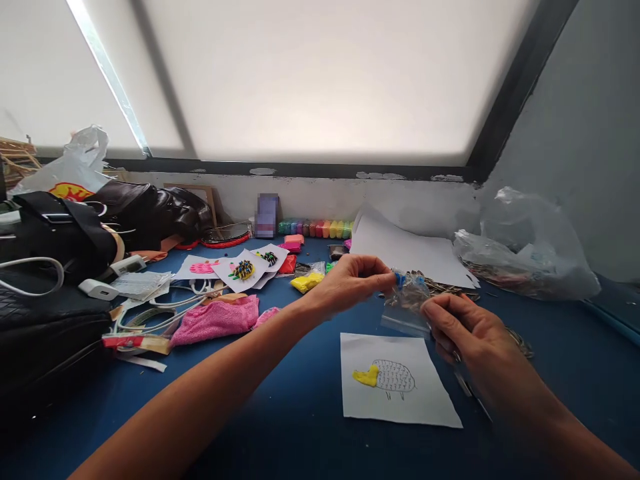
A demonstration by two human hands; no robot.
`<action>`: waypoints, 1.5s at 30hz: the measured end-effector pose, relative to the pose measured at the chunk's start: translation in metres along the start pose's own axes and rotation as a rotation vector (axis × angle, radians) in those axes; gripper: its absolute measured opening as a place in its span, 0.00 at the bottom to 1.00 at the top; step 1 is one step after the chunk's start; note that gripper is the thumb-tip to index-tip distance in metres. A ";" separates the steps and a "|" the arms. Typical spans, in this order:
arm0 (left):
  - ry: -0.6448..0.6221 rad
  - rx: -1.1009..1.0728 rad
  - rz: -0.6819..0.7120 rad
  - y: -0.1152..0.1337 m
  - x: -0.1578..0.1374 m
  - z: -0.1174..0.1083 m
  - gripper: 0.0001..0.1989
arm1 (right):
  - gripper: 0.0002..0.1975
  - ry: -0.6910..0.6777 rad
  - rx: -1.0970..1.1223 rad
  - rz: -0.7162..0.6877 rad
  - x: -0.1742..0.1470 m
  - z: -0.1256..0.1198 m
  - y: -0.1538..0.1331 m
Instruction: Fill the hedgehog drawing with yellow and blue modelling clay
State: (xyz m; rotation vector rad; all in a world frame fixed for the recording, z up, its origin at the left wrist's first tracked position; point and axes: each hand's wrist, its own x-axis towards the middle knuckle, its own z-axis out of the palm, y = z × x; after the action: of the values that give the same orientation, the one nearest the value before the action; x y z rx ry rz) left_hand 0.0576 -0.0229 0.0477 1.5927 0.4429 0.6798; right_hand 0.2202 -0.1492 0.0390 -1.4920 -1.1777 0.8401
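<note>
A small clear plastic bag (406,323) with bits of blue in its upper part hangs between both hands above the table. My left hand (353,285) pinches its blue upper left side, fingers closed. My right hand (470,333) has thumb and fingers closed on the bag's right edge. Below lies a white paper (400,410) with a drawn animal: a scribbled oval body, two thin legs, and a head covered in yellow clay (367,377). Under my right hand shows a thin metal tool (473,393); I cannot tell whether it is held or lying on the table.
Finished pictures (243,269), a yellow clay packet (307,283) and pink cloth (217,320) lie left. A row of coloured clay (315,229) stands at the wall. White sheets (405,243) and a plastic bag (535,253) are back right; black bags (65,233) fill the left.
</note>
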 end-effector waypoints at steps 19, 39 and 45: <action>-0.111 0.152 -0.043 0.004 -0.004 0.004 0.10 | 0.24 0.132 0.039 0.019 0.006 -0.005 -0.001; 0.152 -0.262 -0.156 -0.008 0.000 0.014 0.11 | 0.20 -0.014 0.106 0.017 0.004 0.004 0.017; 0.286 -0.086 -0.163 -0.006 0.000 0.009 0.16 | 0.17 0.079 0.069 -0.013 0.006 0.001 0.012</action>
State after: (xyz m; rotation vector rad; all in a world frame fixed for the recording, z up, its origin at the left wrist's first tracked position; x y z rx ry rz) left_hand 0.0641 -0.0289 0.0417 1.3659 0.7358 0.7932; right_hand 0.2238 -0.1433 0.0272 -1.4467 -1.0891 0.7984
